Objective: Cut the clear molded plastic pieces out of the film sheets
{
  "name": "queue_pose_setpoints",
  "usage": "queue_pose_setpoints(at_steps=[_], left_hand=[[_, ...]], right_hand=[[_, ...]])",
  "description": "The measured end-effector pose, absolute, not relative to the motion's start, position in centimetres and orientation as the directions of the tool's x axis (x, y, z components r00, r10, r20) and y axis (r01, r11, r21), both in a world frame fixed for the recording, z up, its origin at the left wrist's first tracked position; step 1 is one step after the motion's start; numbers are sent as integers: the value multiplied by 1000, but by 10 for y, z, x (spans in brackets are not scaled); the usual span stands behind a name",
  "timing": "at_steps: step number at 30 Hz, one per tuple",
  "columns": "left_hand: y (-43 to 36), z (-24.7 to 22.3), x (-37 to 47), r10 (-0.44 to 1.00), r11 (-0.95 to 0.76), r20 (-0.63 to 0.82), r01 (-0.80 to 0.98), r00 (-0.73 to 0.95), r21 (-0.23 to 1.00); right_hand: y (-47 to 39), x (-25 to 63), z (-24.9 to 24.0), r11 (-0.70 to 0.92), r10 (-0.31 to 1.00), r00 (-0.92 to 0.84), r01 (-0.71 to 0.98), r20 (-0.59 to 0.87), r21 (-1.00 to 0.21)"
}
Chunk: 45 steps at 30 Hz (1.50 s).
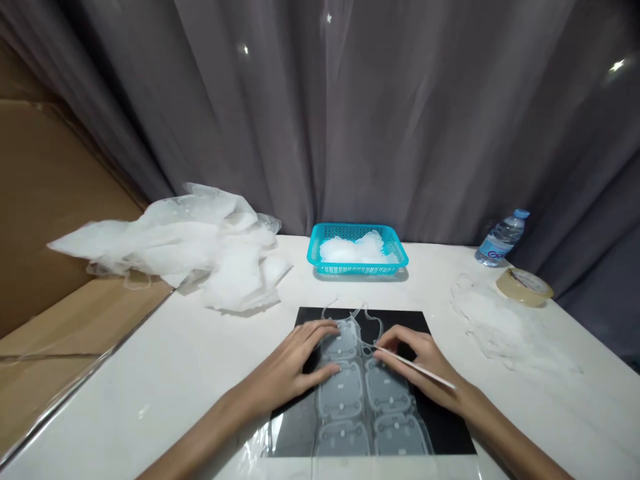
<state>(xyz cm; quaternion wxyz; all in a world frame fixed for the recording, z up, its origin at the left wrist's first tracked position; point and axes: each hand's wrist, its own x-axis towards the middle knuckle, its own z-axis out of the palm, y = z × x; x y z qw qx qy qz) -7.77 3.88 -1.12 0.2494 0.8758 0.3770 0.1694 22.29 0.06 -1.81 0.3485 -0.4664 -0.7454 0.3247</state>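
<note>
A translucent sheet of rounded, pale panels (341, 393) lies on a black mat (443, 420). My left hand (305, 363) rests on the sheet's upper left part, fingers stretched out and apart. In my right hand (420, 360) is a slim white stick-like tool (425, 371), pinched between thumb and fingers. Its front end is close to the sheet's upper right edge; the exact tip is too small to make out. Thin clear strips (373, 320) curl up from the sheet's top edge, between the two hands.
A turquoise basket (358, 269) holding white, film-like material stands at the back. Crumpled translucent sheets (200, 243) are heaped at left, beside a cardboard box (60, 213). At right are a water bottle (503, 239), a tape roll (525, 287) and clear scraps (505, 323).
</note>
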Motion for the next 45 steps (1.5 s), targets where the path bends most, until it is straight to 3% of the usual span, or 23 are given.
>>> queue_pose_setpoints(at_steps=[4,11,28,40,45], left_hand=[[39,-17,-74,762,-551,82,577,642,603],[38,-27,-71,826,-415,28,575,562,705],[37,-30,-72,822,-425,18,592,569,685],[38,-29,-70,822,-445,-4,646,570,620],[39,-31,-71,812,-465,27,619,582,633]], right_hand=[[5,204,-3,454,809,-559,398,182,-797],[27,189,-23,471,804,-532,297,266,-830],[20,189,-30,535,769,-570,326,289,-780],[16,197,-23,671,695,-639,410,330,-618],[19,189,-31,800,594,-668,433,449,-414]])
